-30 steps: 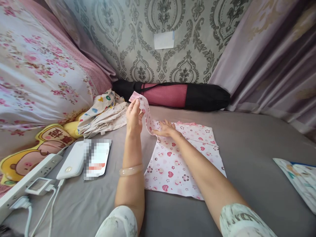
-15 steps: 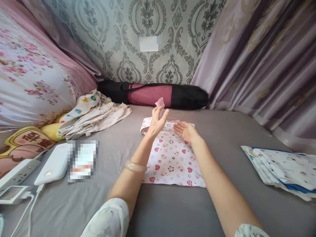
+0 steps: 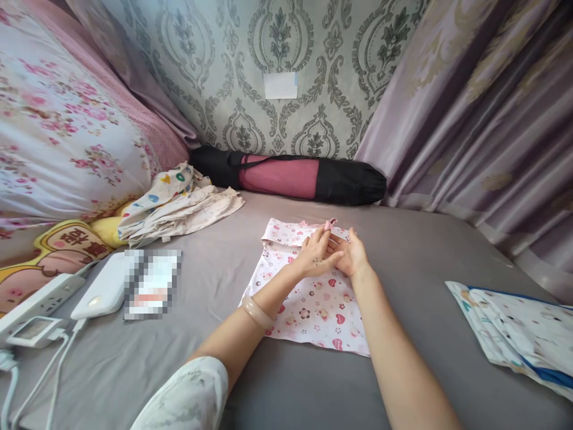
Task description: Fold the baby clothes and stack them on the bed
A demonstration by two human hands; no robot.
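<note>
A white garment [image 3: 308, 304] printed with red hearts and flowers lies flat on the grey bed sheet, its far end folded over in a band. Narrow pink trim [image 3: 331, 223] sticks up at its far edge. My left hand [image 3: 319, 254] reaches across the garment, fingers stretched to the trim and thumb spread apart; its fingertips touch the trim. Beside it, my right hand [image 3: 353, 254] is open, palm facing left, its fingers partly hidden behind my left hand. A pale bangle [image 3: 257, 312] circles my left forearm.
A black and pink long bag [image 3: 286, 176] lies along the wall. Crumpled clothes [image 3: 183, 209], a cartoon cushion [image 3: 58, 257], a white power bank [image 3: 102, 286], a blurred-out flat object [image 3: 154, 283] and a power strip [image 3: 45, 301] are at left. Folded cloths [image 3: 514, 328] lie at right.
My left hand has come down and to the right, bringing the raised pink trim down to the garment's far edge. The two hands now overlap. The view has shifted slightly.
</note>
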